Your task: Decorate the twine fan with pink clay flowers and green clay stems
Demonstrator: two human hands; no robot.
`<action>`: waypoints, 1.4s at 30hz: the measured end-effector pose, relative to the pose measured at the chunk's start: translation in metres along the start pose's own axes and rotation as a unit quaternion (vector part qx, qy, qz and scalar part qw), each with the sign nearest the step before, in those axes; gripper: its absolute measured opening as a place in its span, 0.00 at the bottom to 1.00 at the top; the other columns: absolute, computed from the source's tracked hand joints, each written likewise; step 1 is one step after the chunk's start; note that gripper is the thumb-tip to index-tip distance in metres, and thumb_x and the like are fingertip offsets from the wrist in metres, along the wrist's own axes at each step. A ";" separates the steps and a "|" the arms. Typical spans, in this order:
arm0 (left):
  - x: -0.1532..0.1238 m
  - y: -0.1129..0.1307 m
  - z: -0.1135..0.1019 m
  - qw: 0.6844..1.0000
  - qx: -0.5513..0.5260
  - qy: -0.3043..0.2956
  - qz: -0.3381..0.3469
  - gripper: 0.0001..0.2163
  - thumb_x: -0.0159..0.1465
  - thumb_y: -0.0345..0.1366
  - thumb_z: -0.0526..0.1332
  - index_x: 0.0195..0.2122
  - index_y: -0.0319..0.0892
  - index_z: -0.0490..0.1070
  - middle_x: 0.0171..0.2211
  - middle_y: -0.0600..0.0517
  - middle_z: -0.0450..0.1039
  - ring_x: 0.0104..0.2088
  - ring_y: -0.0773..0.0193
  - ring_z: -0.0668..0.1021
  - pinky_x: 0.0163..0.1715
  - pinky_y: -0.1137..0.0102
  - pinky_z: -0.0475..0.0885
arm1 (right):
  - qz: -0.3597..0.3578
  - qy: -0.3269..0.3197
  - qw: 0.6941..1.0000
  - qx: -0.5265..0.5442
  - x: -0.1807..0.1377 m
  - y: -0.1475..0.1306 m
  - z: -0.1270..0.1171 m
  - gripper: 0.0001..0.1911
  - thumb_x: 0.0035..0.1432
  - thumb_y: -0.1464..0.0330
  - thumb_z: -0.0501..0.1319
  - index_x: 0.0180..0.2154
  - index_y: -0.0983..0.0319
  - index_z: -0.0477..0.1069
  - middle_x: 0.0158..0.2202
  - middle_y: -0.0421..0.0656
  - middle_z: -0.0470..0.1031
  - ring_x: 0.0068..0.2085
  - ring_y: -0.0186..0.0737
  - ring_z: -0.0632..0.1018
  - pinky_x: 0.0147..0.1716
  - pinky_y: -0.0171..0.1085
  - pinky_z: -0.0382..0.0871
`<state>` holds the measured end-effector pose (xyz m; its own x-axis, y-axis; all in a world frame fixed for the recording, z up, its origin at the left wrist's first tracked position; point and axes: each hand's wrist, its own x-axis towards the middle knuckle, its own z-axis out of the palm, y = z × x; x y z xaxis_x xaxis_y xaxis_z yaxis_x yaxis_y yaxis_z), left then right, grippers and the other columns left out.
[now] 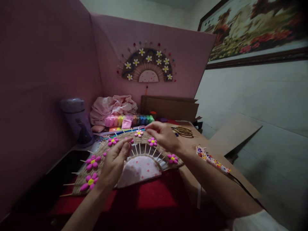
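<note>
A half-round fan (80,175) of coiled twine on thin wooden sticks lies before me, dotted with pink clay flowers (93,162) that have yellow centres. Its inner half-disc (141,168) is pale with reddish dots. My left hand (115,160) is over the fan's left-middle part, thumb and fingers pinched together close to a partly hidden pink flower. Above the upper right stretch is my right hand (163,134), its fingertips pinched near the top flower (139,133). Whatever either pinch holds is too small or hidden to make out.
Gold-handled scissors (183,131) and a flower-patterned strip (213,159) lie on the right. Behind the fan are bagged coloured clay (130,120), pink cloth (113,107) and cardboard (168,108). A purple tumbler (78,122) stands left. Another fan (147,61) hangs on the pink panel.
</note>
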<state>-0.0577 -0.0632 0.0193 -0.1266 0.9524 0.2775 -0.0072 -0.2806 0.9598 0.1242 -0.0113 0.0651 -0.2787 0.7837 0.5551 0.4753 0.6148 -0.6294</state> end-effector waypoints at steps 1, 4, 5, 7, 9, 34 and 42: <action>-0.005 -0.002 0.003 0.999 -0.034 -0.020 -0.025 0.21 0.54 0.46 0.64 0.45 0.39 0.73 0.29 0.51 0.72 0.26 0.68 0.70 0.26 0.73 0.65 | -0.022 -0.030 0.999 0.014 -0.017 -0.009 0.004 0.05 0.56 0.71 0.59 0.34 0.61 0.74 0.34 0.42 0.76 0.36 0.35 0.75 0.35 0.34 0.66; -0.022 -0.005 0.007 0.983 -0.127 -0.077 -0.107 0.26 0.52 0.44 0.66 0.51 0.38 0.68 0.28 0.50 0.73 0.24 0.68 0.71 0.25 0.72 0.66 | -0.047 -0.075 0.996 0.021 -0.066 -0.029 0.018 0.08 0.53 0.70 0.63 0.38 0.58 0.72 0.37 0.41 0.74 0.37 0.36 0.74 0.37 0.36 0.67; -0.027 -0.005 0.008 0.976 -0.142 -0.095 -0.132 0.26 0.52 0.44 0.67 0.50 0.38 0.68 0.28 0.50 0.74 0.25 0.68 0.72 0.25 0.72 0.67 | -0.041 -0.066 0.997 0.016 -0.079 -0.032 0.022 0.09 0.54 0.70 0.63 0.39 0.57 0.71 0.38 0.42 0.73 0.37 0.37 0.73 0.37 0.36 0.68; -0.035 -0.006 0.008 0.967 -0.147 -0.122 -0.167 0.24 0.51 0.43 0.67 0.47 0.38 0.69 0.28 0.49 0.75 0.26 0.66 0.74 0.26 0.72 0.68 | -0.023 -0.036 0.999 0.018 -0.098 -0.036 0.027 0.14 0.53 0.72 0.63 0.43 0.56 0.70 0.38 0.42 0.73 0.37 0.38 0.73 0.37 0.37 0.68; -0.041 -0.006 0.010 0.965 -0.136 -0.139 -0.177 0.21 0.49 0.43 0.69 0.42 0.38 0.72 0.28 0.48 0.75 0.26 0.66 0.75 0.24 0.74 0.67 | -0.009 -0.007 0.999 0.031 -0.108 -0.036 0.030 0.16 0.53 0.73 0.63 0.44 0.54 0.69 0.38 0.41 0.73 0.37 0.38 0.74 0.37 0.37 0.69; -0.052 -0.037 -0.023 0.714 0.629 -0.144 0.271 0.20 0.58 0.24 0.56 0.51 0.44 0.70 0.53 0.40 0.67 0.51 0.47 0.69 0.45 0.56 0.66 | 0.148 0.111 0.983 -0.003 -0.148 0.028 0.007 0.08 0.60 0.64 0.56 0.39 0.58 0.70 0.39 0.46 0.75 0.41 0.43 0.76 0.38 0.38 0.70; -0.030 -0.041 -0.018 0.673 0.643 -0.195 0.308 0.20 0.60 0.23 0.51 0.52 0.42 0.68 0.50 0.38 0.66 0.48 0.49 0.69 0.43 0.57 0.67 | 0.129 0.101 0.987 -0.005 -0.145 0.024 0.007 0.08 0.61 0.65 0.56 0.39 0.59 0.70 0.39 0.43 0.74 0.41 0.40 0.74 0.41 0.37 0.68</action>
<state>-0.0717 -0.0821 -0.0287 0.5598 0.7320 0.3883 0.8242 -0.5401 -0.1701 0.1699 -0.1095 -0.0343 0.0238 0.8797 0.4749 0.5167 0.3958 -0.7592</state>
